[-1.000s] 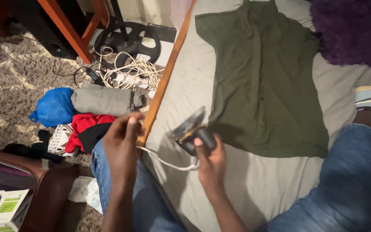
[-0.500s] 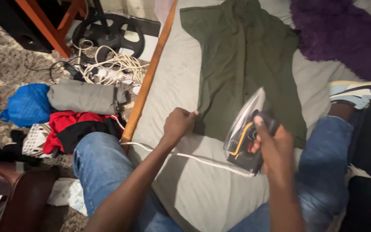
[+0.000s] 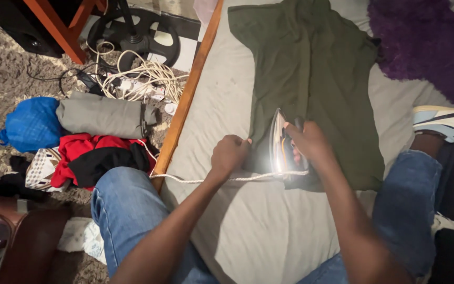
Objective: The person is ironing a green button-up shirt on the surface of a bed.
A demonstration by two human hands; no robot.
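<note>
Bed (image 3: 222, 105) mid-frame: one green shirt (image 3: 316, 79), one iron (image 3: 282, 150) clamped in your right hand (image 3: 308, 142); left hand (image 3: 229, 153) fingers pinch shirt's edge.

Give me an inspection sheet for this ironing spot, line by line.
Surface: grey bedsheet, wooden bed edge at its left.
Job's things: green shirt spread flat; iron at its lower hem.
Clutter: folded clothes, blue bag, red garment on the rug.
Grippers: left hand pinches the shirt's lower corner; right hand grips the iron.
Cables: iron cord across the sheet; cable tangle on the floor.
Surroundings: fan base, purple blanket, sneaker.
</note>
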